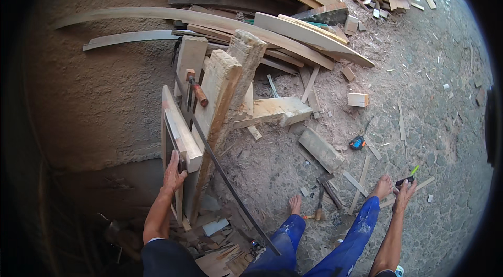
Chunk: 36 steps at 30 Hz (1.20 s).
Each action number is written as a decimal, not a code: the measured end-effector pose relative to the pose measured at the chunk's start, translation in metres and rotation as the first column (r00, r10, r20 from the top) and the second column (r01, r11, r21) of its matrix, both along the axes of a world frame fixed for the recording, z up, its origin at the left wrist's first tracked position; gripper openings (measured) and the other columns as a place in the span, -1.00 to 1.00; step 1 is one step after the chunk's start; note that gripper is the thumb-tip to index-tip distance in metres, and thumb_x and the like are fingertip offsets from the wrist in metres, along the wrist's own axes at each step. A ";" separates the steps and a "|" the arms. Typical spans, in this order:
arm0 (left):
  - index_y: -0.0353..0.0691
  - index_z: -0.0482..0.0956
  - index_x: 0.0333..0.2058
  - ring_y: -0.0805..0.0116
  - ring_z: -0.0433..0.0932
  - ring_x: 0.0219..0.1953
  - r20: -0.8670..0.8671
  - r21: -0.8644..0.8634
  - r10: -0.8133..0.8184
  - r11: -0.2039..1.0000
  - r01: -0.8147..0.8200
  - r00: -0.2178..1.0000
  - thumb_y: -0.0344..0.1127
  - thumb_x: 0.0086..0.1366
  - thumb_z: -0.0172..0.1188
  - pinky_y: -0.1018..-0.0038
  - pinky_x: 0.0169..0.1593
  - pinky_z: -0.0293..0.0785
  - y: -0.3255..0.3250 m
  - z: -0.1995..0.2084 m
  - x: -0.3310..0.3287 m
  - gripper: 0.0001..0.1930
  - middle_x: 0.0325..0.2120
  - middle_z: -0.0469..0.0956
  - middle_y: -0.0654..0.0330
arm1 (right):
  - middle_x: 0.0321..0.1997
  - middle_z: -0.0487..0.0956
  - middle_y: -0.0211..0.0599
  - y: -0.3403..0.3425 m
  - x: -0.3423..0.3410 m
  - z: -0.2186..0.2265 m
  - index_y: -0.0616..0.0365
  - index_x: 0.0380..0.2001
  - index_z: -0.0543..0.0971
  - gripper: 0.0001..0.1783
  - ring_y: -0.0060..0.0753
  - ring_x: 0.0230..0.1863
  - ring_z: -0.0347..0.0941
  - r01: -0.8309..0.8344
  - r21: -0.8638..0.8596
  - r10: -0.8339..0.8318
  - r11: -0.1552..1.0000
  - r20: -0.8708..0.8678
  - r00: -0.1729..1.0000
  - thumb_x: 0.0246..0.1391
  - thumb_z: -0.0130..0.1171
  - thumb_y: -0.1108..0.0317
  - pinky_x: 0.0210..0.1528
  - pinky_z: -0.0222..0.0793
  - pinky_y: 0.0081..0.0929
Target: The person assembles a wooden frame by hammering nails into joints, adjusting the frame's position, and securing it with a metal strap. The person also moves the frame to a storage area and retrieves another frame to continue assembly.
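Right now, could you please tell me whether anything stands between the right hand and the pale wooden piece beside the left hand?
Yes: in this view, a long dark metal bar slants between the right hand and the pale wooden piece; a thick upright timber also stands close beside that piece.

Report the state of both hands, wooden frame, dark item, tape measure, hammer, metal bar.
Wooden frame: standing
Left hand: on wooden frame; grip unclear
Dark item: held, yellow-green part protruding
Right hand: closed on dark item
Tape measure: lying down
Hammer: lying down
Metal bar: slanting
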<state>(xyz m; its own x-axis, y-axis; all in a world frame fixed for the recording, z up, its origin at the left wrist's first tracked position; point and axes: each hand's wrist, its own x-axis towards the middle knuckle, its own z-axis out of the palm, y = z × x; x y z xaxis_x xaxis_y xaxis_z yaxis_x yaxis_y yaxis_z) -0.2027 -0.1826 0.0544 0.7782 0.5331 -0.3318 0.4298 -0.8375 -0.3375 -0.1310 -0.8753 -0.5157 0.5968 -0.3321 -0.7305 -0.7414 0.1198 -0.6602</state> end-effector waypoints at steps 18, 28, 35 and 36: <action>-0.09 0.27 0.37 -0.33 0.05 0.41 0.617 -0.195 -0.327 0.818 0.542 0.716 0.20 0.08 0.35 -0.13 0.38 0.05 0.103 -0.054 -0.046 -0.06 0.41 0.17 0.00 | -0.20 0.46 -0.20 0.260 -0.060 0.515 0.25 0.08 0.35 -0.47 -0.40 -0.35 0.42 -0.481 -0.351 0.582 0.803 0.291 0.759 0.14 0.26 0.23 -0.39 0.41 -0.43; -0.14 0.14 0.42 -0.03 -0.04 0.49 0.632 -0.288 -0.345 0.726 0.624 0.694 0.19 0.08 0.29 -0.04 0.45 -0.06 0.118 -0.050 -0.046 0.00 0.45 0.03 -0.02 | -0.37 0.52 -0.35 0.464 -0.128 0.584 0.21 0.08 0.45 -0.59 -0.60 -0.45 0.44 -0.577 0.040 0.537 0.816 0.321 0.780 0.22 0.22 0.32 -0.47 0.44 -0.57; -0.24 0.23 0.37 -0.04 0.01 0.47 0.691 -0.303 -0.294 0.713 0.633 0.661 0.14 0.05 0.30 -0.08 0.44 -0.03 0.119 -0.052 -0.046 -0.03 0.42 0.10 -0.05 | -0.33 0.51 -0.33 0.543 -0.102 0.592 0.13 0.25 0.30 -0.47 -0.65 -0.58 0.35 -0.598 0.135 0.498 0.790 0.428 0.754 0.27 0.13 0.32 -0.60 0.34 -0.59; -0.25 0.24 0.37 -0.06 0.02 0.47 0.696 -0.302 -0.293 0.708 0.638 0.655 0.15 0.05 0.30 -0.09 0.44 -0.03 0.120 -0.052 -0.046 -0.04 0.42 0.11 -0.06 | -0.34 0.52 -0.34 0.554 -0.094 0.592 0.11 0.32 0.25 -0.45 -0.68 -0.59 0.35 -0.533 0.223 0.376 0.816 0.495 0.783 0.32 0.09 0.32 -0.63 0.33 -0.61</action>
<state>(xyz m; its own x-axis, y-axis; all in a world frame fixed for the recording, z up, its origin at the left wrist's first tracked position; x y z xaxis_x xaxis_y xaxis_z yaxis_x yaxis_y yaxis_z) -0.2484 -0.0630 0.0029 0.9843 -0.0635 0.1646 -0.1160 -0.9358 0.3329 -0.2250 -0.3213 0.0768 0.8782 0.2737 -0.3921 -0.4332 0.1081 -0.8948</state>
